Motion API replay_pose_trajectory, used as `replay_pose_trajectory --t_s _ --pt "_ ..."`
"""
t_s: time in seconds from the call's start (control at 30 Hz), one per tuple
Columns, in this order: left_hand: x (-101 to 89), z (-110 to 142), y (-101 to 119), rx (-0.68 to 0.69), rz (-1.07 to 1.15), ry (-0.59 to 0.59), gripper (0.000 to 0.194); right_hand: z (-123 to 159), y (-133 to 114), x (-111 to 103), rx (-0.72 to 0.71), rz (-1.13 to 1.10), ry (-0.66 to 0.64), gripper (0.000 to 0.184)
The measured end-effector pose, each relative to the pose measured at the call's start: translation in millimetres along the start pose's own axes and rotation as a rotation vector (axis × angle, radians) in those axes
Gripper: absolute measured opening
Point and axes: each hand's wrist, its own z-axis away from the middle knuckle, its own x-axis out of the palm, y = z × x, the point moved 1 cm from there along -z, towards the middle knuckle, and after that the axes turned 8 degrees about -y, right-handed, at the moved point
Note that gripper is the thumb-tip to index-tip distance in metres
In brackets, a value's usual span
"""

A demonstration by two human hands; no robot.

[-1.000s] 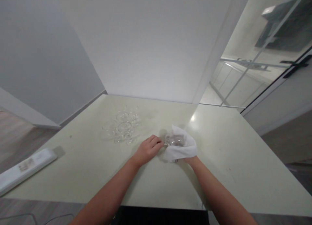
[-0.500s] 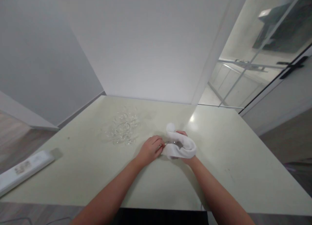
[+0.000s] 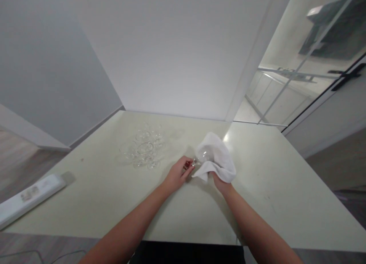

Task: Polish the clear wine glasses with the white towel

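Pale wall (image 3: 171,54) filled most of the upper bg. Tbl (image 3: 128,214), pale & glossy, ran up to its foot. Glazed panel (image 3: 288,88) w/ thin bars stood at upper R, other side from a greyer wall (image 3: 57,61) at L. Bare forearms (image 3: 134,222) came in from the bottom edge over the tbl, dark clothing (image 3: 185,254) btwn them. Long white box (image 3: 31,199) lay at the tbl's L edge, brownish print on top, partly out of frame.

Next size down: clear glassware (image 3: 145,147), several pcs bunched left of ctr, well apart from the box, near L hand; outlines too faint to count. White cloth (image 3: 223,153) was right of ctr, folded loosely abt the bowl of the glass, one corner hanging toward the person.

L hand (image 3: 178,172) was at the narrow end of the glass, fingers & thumb closed on it. R hand (image 3: 220,182) was under the near side of the cloth, touching it; fingers hidden, so can't tell if open or closed.

Smallest: the clear glass (image 3: 204,156) itself, btwn both hands, tilted on its side, narrow end toward L hand, bowl partly covered by the cloth. Exact shape hard to make out.
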Motion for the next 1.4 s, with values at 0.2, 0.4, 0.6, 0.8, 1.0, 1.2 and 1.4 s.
replay_pose_trajectory --t_s 0.2,0.4,0.6,0.8,1.0,1.2,1.4 --pt "0.0 1.8 15.6 0.115 0.243 -0.176 0.027 -5.9 7.8 17.9 0.079 -0.220 0.012 0.049" --pt "-11.3 1.0 12.3 0.076 0.342 0.105 0.022 1.9 12.5 2.6 0.257 0.004 0.177 0.058" --pt "-5.2 2.2 8.0 0.068 0.692 0.062 0.067 11.0 -6.3 18.8 -0.023 0.064 -0.501 0.035" --pt "-8.3 2.0 13.6 0.015 0.949 -0.105 0.070 14.3 -1.5 20.9 0.065 -0.107 -0.576 0.041" --pt "-8.9 1.2 10.4 -0.017 0.956 -0.121 0.068 12.4 -2.4 20.1 0.036 -0.003 -0.617 0.039" --pt "-8.5 2.0 7.9 -0.061 0.906 -0.062 0.067 12.3 -3.9 20.4 -0.001 0.006 -0.613 0.038" --pt "-8.6 2.1 8.1 0.004 0.922 -0.136 0.069 11.2 -5.4 19.8 -0.022 0.038 -0.620 0.037"
